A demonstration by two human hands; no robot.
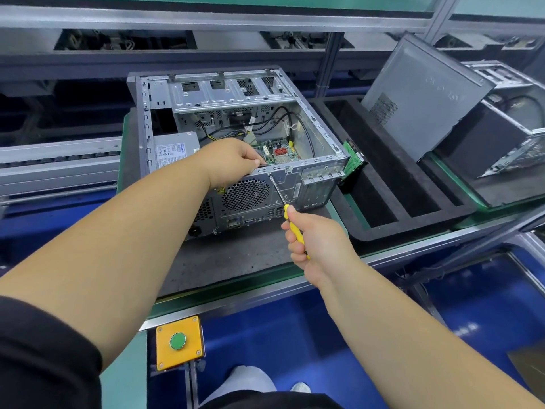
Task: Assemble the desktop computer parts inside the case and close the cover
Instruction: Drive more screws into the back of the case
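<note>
Here the open computer case (236, 143) lies on its side on the grey mat of the tabletop (230, 261), open face up, so I can reach straight down into it and also work on its rear panel, which faces me. My left hand (233, 163) rests on the top rim of that rear panel, fingers curled over the edge and pinching something small and dark just inside; I cannot tell what it is. I judge this grip serves to steady the case, or the part behind the panel, against the push of the tool.

My right hand (312, 237) is wrapped around the yellow handle of a screwdriver (278, 191), thumb along the handle. The shaft slants up and to the left, and its tip meets the rear panel just below the rim, beside the round fan grille (246, 194). That angle suits driving a screw into the panel from outside, probably to fix an inner part in place.

Inside the case I see the motherboard (278, 153) on the floor of the case, loose black cables (274, 119) above it, and the power supply (174, 149) at the left. A green circuit card (352, 159) leans just outside the case's right corner, in the black foam tray (392, 184), near to hand. The grey side cover (418, 95) stands propped against a second case further right, well apart, so closing is not yet due.
</note>
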